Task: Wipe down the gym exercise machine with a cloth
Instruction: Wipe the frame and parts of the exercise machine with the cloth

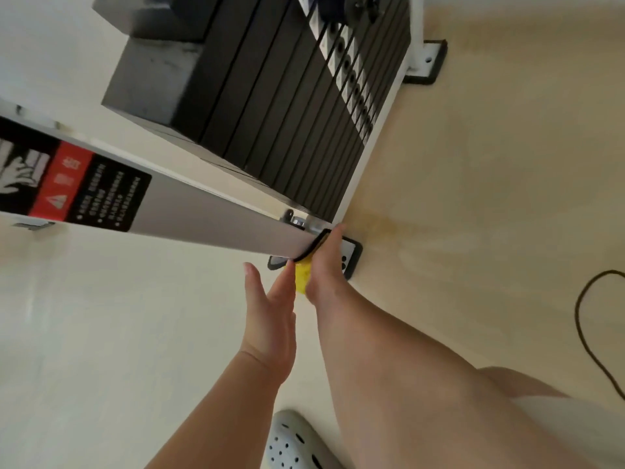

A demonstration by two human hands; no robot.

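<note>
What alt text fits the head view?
Seen from above, the right hand presses a yellow-and-black cloth against the lower end of the machine's white post, the left hand open beside it. A black weight stack stands behind.

Right hand (324,265) pressing a yellow cloth (302,280) on the low end of a white post (216,214), left hand (270,299) flat with straight fingers just beside the cloth, black weights (270,106) far behind, black cord (585,333) on the floor (490,198) at right, grey shoe (294,441) near

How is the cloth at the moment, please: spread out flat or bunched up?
Bunched up: the yellow cloth shows only as a narrow, thick wad pressed between the right hand and the white post.
</note>
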